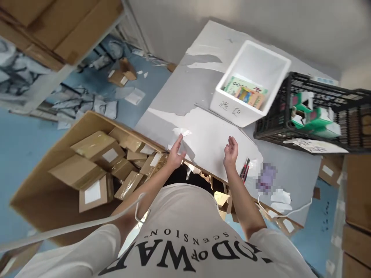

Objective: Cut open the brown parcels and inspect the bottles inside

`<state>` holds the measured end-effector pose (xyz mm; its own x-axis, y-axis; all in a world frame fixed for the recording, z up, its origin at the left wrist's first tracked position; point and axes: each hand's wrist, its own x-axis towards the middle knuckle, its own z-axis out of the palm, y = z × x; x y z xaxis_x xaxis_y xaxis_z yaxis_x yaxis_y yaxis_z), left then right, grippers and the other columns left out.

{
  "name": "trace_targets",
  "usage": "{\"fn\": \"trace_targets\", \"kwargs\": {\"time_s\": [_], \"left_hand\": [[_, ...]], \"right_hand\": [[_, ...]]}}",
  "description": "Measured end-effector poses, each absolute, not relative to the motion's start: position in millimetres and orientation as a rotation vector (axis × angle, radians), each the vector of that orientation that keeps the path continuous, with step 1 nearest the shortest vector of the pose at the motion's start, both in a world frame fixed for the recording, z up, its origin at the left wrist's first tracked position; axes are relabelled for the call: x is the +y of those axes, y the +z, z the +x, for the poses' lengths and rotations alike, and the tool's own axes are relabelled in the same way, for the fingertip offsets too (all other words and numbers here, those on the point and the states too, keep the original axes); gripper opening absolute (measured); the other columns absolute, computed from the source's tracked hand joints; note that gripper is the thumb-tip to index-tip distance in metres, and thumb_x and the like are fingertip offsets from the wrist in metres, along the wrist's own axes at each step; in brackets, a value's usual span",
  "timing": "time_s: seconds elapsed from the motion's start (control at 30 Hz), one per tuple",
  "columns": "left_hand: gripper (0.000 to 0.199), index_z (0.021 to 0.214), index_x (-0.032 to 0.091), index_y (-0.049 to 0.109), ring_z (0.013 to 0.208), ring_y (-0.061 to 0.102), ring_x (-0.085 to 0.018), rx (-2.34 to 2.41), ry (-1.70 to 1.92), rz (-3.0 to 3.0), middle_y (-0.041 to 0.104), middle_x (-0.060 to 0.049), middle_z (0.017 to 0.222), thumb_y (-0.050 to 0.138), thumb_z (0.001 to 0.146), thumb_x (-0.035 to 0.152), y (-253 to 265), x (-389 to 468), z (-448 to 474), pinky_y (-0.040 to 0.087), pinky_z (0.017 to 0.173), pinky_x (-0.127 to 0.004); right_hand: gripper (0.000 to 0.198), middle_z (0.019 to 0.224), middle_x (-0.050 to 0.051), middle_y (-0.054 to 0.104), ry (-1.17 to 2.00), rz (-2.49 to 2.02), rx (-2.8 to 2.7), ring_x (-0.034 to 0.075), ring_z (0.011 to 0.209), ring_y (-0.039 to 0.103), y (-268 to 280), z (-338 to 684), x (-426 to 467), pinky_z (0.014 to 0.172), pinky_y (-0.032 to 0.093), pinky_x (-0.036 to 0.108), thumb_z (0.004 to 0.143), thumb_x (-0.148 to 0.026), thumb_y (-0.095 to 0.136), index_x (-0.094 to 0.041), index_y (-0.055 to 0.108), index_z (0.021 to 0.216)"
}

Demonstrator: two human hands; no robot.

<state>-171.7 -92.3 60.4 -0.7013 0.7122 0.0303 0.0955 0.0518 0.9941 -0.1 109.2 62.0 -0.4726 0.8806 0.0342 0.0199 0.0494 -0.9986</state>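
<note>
My left hand (176,153) is raised over the near edge of the grey-white table (208,135), fingers stretched out and thumb apart, with nothing in it. A crumpled white scrap of paper (182,132) lies just beyond its fingertips. My right hand (231,152) is held up at the same edge, fingers extended and palm turned inward, also holding nothing. Nearest to it on the tabletop is a red and black cutter or pen-like tool (245,170). Between the two hands there is only tabletop.
A white foam box (240,110) with several colourful packets stands at the back. Right of it sits a black plastic crate (272,131) holding green boxes. A blurred purple item (266,178) and a white cable (298,210) lie at right. At left, a large carton (43,181) holds several parcels.
</note>
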Motion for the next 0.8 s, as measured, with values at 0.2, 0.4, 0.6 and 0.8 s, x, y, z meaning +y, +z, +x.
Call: {"fn": "trace_targets", "kwargs": {"time_s": [0.2,0.4,0.6,0.8], "left_hand": [[0.107,0.155,0.021,0.019,0.150,0.011,-0.032,2.148,1.901,0.518,0.014,-0.014,0.163,0.051,0.072,0.082,56.1,-173.2,-180.6,0.016,0.123,-0.047],[0.106,0.156,0.021,0.011,0.151,0.008,-0.031,2.422,2.045,0.325,0.011,-0.015,0.163,0.047,0.076,0.081,49.3,-257.7,-186.9,0.014,0.123,-0.045],[0.111,0.156,0.020,0.008,0.151,0.006,-0.032,2.536,2.062,0.015,0.010,-0.016,0.163,0.046,0.074,0.084,38.0,-352.1,-202.0,0.014,0.122,-0.047],[0.106,0.156,0.019,0.010,0.151,0.007,-0.032,2.638,2.133,-0.139,0.011,-0.016,0.163,0.050,0.077,0.078,26.2,-426.2,-218.2,0.016,0.122,-0.047]], "right_hand": [[0.065,0.150,0.011,0.042,1.607,-0.679,-1.843,0.026,0.140,0.039,65.7,-72.5,81.3,0.116,0.029,0.050,0.085,-0.058,0.054,-0.024,0.045,0.140],[0.069,0.151,0.012,0.042,1.761,-0.479,-2.003,0.026,0.142,0.037,64.8,-136.8,17.5,0.118,0.027,0.048,0.084,-0.061,0.054,-0.022,0.045,0.140],[0.079,0.154,0.011,0.036,1.907,-0.279,-2.157,0.025,0.145,0.031,62.0,-203.1,-78.7,0.122,0.018,0.048,0.081,-0.071,0.050,-0.023,0.039,0.143],[0.075,0.151,0.014,0.040,1.932,-0.048,-2.273,0.026,0.143,0.036,44.8,-259.6,-162.0,0.119,0.027,0.047,0.084,-0.067,0.050,-0.020,0.041,0.142]]}}
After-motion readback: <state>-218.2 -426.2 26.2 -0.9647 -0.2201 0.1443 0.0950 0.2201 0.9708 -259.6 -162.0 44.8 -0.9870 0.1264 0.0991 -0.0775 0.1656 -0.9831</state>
